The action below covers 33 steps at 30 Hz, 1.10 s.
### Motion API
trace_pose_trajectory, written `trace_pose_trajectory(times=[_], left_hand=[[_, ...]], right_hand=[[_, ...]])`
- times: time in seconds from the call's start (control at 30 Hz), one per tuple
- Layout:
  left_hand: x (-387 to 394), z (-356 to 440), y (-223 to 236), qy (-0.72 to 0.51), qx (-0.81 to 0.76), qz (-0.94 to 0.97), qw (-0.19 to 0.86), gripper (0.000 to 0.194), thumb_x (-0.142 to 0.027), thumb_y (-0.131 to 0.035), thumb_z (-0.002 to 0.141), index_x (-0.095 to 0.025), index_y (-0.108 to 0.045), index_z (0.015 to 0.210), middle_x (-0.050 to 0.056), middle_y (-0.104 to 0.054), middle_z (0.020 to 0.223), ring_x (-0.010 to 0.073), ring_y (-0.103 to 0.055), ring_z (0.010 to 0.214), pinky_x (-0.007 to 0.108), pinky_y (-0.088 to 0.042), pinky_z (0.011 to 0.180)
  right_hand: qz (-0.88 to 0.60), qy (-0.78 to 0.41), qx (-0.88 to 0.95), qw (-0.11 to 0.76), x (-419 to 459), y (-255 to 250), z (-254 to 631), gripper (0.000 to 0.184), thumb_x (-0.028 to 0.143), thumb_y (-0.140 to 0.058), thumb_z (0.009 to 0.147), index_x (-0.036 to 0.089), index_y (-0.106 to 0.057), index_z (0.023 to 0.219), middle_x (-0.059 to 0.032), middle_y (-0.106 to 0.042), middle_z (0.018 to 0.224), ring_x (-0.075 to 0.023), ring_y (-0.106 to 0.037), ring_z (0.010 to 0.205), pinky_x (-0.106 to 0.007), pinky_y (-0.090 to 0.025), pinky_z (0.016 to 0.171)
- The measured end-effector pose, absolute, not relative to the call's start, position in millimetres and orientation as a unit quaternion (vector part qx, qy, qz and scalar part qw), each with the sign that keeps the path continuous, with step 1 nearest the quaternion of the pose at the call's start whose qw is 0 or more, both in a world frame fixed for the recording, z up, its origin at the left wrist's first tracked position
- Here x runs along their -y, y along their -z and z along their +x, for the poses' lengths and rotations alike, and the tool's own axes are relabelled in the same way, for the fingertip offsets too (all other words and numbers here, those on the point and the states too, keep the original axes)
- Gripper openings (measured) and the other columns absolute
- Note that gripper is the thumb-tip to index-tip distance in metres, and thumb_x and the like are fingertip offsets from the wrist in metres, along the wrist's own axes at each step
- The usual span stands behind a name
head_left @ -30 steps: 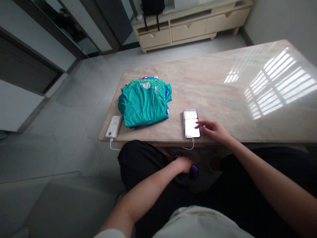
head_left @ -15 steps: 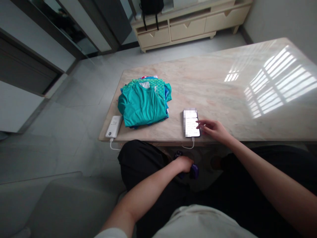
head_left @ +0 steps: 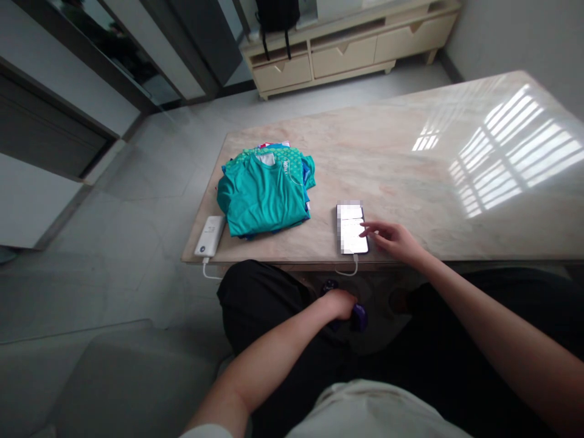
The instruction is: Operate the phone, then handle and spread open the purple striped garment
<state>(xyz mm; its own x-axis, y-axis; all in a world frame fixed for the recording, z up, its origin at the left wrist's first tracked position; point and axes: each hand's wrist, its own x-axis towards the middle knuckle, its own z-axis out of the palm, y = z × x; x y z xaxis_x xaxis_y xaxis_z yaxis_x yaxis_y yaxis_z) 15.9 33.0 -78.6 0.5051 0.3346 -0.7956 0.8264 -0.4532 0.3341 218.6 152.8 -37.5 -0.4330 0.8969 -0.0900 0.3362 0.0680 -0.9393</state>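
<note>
1. The phone (head_left: 351, 229) lies flat on the marble worktop (head_left: 410, 158), close to the near edge, with its screen lit and facing up.
2. The right hand (head_left: 393, 239) rests on the worktop just to the right of the phone. Its fingers are loosely spread and it grips nothing; the index fingertip touches the right side of the phone screen.
3. A white cable (head_left: 347, 271) is plugged into the near end of the phone and hangs below the worktop edge.
4. The left hand (head_left: 340, 302) is below the worktop, nearer to the person than the phone, on the lap over the black trousers (head_left: 264, 304). It is curled over a small purple object (head_left: 359, 316); I cannot tell if it really grips this object.
5. A pile of folded teal clothes (head_left: 264, 194) lies to the left of the phone, apart from it.
6. A white power bank (head_left: 210, 235) lies farther left of the phone, just beside the pile, at the worktop corner.
</note>
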Motion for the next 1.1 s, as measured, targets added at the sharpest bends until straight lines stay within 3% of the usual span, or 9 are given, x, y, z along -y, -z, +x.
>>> trace_pose_trajectory(times=[0.23, 0.5, 0.9, 1.1], left_hand=[[-33.1, 16.1, 80.1, 0.333, -0.368, 0.784, 0.372, 0.044, -0.018, -0.064, 0.092, -0.015, -0.067, 0.136, 0.018, -0.074, 0.130, 0.0339, -0.073, 0.117, 0.039, -0.060, 0.095], [-32.6, 16.2, 78.1, 0.335, -0.369, 0.787, 0.365, 0.044, -0.019, -0.062, 0.094, -0.017, -0.067, 0.137, 0.017, -0.073, 0.131, 0.0324, -0.072, 0.118, 0.037, -0.059, 0.096], [-32.0, 16.3, 81.1, 0.334, -0.371, 0.786, 0.364, 0.044, -0.020, -0.064, 0.092, -0.018, -0.068, 0.136, 0.017, -0.075, 0.129, 0.0318, -0.073, 0.116, 0.036, -0.060, 0.094], [-31.8, 16.5, 77.9, 0.334, -0.375, 0.785, 0.364, 0.043, -0.020, -0.064, 0.093, -0.017, -0.068, 0.136, 0.017, -0.074, 0.129, 0.0322, -0.073, 0.116, 0.037, -0.060, 0.094]], right_hand=[[-0.455, -0.508, 0.676, 0.280, -152.9, 37.0, 218.8, 0.047, 0.045, -0.060, 0.096, 0.019, -0.071, 0.133, -0.0087, -0.080, 0.112, -0.0125, -0.052, 0.059, -0.029, -0.047, 0.059], [-0.450, -0.522, 0.673, 0.268, -151.7, 36.6, 218.8, 0.046, 0.049, -0.061, 0.096, 0.018, -0.073, 0.128, -0.0085, -0.081, 0.099, -0.0143, -0.057, 0.060, -0.028, -0.047, 0.058], [-0.457, -0.517, 0.676, 0.259, -151.8, 34.2, 217.4, 0.043, 0.048, -0.060, 0.096, 0.018, -0.074, 0.124, -0.0073, -0.081, 0.096, -0.0154, -0.058, 0.062, -0.029, -0.047, 0.059], [-0.458, -0.508, 0.677, 0.271, -151.7, 35.8, 218.3, 0.042, 0.043, -0.060, 0.095, 0.022, -0.073, 0.129, -0.0069, -0.079, 0.119, -0.0131, -0.055, 0.061, -0.030, -0.048, 0.060]])
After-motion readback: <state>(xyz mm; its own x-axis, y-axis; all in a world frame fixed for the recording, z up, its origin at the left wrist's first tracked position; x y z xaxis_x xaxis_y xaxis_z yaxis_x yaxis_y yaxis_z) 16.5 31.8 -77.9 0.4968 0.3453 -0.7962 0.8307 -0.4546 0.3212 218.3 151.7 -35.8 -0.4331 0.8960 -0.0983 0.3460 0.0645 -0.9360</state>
